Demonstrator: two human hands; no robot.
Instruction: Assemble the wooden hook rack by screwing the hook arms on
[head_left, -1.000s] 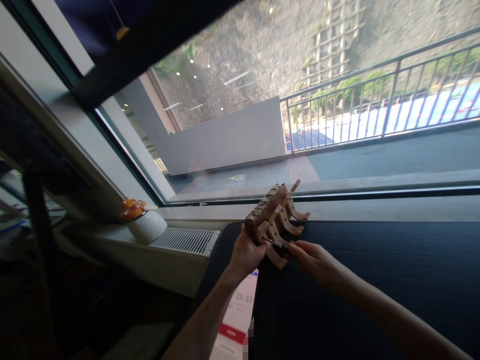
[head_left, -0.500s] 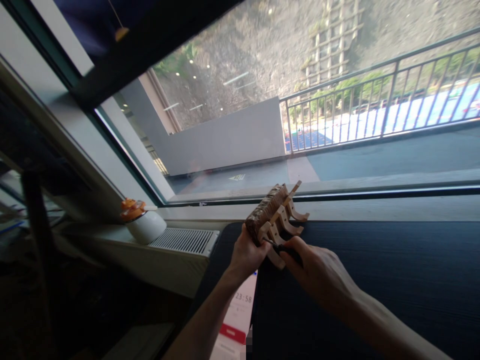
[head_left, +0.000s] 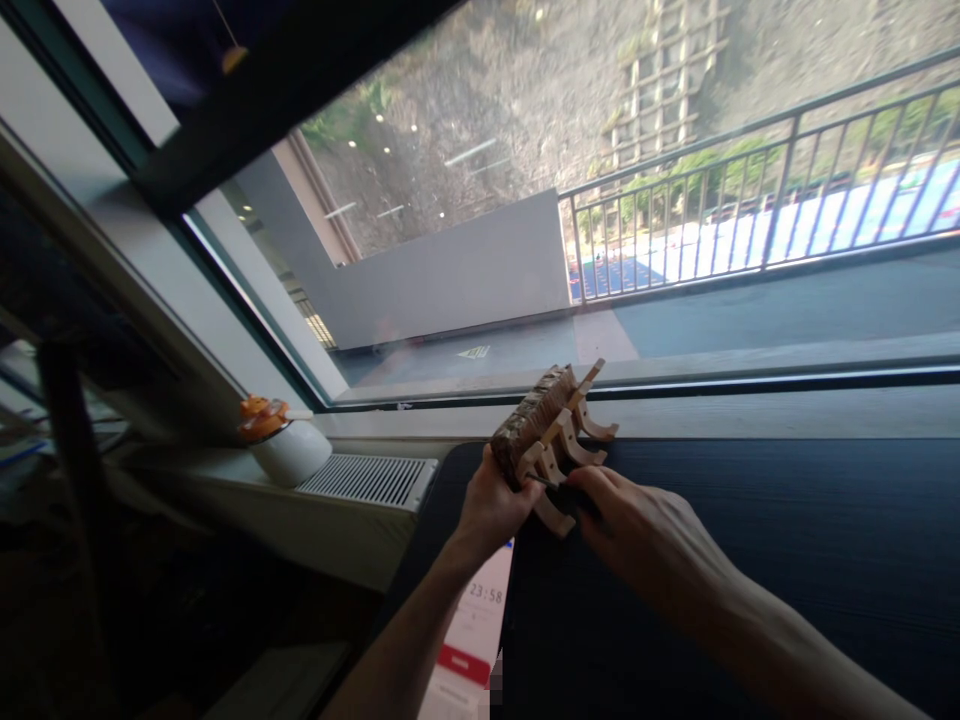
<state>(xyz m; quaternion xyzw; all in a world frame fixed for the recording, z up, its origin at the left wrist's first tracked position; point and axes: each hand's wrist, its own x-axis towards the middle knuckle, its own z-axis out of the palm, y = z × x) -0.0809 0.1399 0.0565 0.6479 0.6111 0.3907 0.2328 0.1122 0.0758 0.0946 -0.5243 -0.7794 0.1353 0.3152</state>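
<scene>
A wooden model (head_left: 534, 412) with a rough, bark-like block and several pale curved pieces stands on its side over the dark table. Its near lower end is gripped by my left hand (head_left: 491, 510), thumb pressed against the pale wood. My right hand (head_left: 630, 515) is closed around the black handle of a slim tool, apparently a screwdriver (head_left: 546, 482). The thin shaft points left to the near pale piece, beside my left thumb. Where its tip meets the wood is too small to make out. One curved piece (head_left: 555, 515) juts down between my hands.
Below my left forearm lies a lit phone (head_left: 480, 610) showing a timer. The dark table (head_left: 787, 540) extends right along the window sill (head_left: 750, 412). At left, a white pot with an orange top (head_left: 289, 450) stands beside a vent grille (head_left: 375, 482).
My right hand has shifted slightly right and turned a little around the tool handle. The lower curved piece has swung slightly right. My left hand keeps its hold.
</scene>
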